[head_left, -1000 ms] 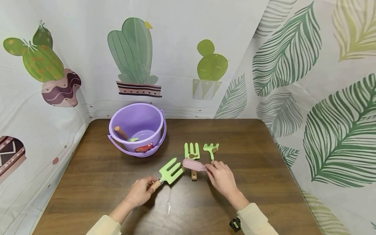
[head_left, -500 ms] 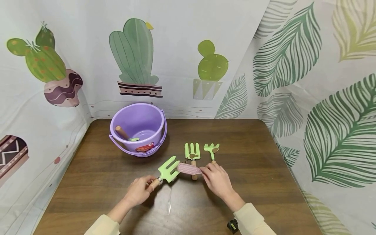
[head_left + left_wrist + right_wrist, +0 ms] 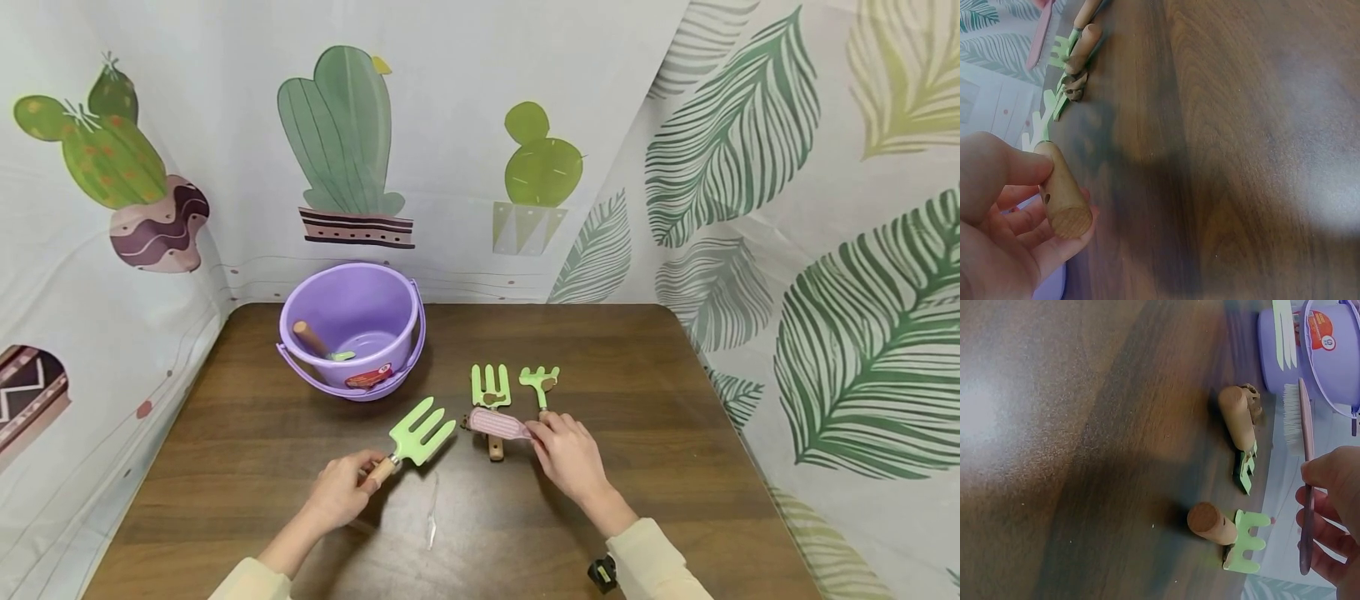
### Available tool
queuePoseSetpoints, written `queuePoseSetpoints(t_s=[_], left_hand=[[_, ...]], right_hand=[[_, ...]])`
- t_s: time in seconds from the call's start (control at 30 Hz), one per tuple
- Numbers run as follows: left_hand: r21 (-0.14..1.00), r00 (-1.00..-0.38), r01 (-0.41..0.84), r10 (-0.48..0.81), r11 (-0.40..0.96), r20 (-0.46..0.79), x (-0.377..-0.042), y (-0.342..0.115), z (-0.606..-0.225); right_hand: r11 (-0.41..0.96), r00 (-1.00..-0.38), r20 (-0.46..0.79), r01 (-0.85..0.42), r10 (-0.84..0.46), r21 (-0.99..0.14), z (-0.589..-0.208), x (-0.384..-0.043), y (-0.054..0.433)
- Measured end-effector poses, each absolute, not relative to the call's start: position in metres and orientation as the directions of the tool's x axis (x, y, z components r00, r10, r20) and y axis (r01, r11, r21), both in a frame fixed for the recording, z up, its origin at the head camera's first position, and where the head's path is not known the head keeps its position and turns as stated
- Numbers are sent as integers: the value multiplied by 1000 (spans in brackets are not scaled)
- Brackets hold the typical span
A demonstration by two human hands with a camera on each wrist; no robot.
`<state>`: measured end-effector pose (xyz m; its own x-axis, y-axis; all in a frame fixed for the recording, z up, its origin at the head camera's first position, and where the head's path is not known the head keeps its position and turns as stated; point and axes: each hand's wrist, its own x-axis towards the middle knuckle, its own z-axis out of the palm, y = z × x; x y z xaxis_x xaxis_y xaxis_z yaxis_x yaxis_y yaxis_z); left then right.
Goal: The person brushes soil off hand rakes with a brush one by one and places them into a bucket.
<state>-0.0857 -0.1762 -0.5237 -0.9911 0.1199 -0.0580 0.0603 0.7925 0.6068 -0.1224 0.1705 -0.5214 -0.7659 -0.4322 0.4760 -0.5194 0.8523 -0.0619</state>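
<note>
My left hand [image 3: 339, 493] holds a light green garden fork [image 3: 420, 433] by its wooden handle [image 3: 1063, 187], raised over the table with the tines pointing away to the right. Between thumb and fingers, my right hand [image 3: 573, 465] pinches a pink brush [image 3: 498, 424] whose white bristles [image 3: 1292, 419] show in the right wrist view. A gap separates brush and held fork. Beneath the brush lies a second green fork [image 3: 491, 385] with brown dirt on it. A small green hand rake [image 3: 540, 386], also dirt-marked, lies just beyond my right hand. Beside the second fork sits a brown clump [image 3: 1074, 87].
At the back left stands a purple bucket [image 3: 397, 354] with its handle down. Inside it leans a tool with a wooden handle [image 3: 309, 337]. A thin clear strip [image 3: 432, 521] lies on the brown table [image 3: 637, 358] near the front. Printed cloth [image 3: 450, 125] hangs behind.
The brush swept left over the held fork's tines, then came back right. My left hand has drawn the fork a little left, away from the brush. Bucket, rake and second fork stayed put.
</note>
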Motion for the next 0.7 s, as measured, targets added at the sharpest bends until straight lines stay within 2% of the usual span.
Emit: queuePoseSetpoints(t_s=[0.7], left_hand=[[599, -991, 91, 134, 795, -28, -96, -171, -508]], right_hand=[[865, -786, 476, -493, -395, -97, -518, -119, 178]])
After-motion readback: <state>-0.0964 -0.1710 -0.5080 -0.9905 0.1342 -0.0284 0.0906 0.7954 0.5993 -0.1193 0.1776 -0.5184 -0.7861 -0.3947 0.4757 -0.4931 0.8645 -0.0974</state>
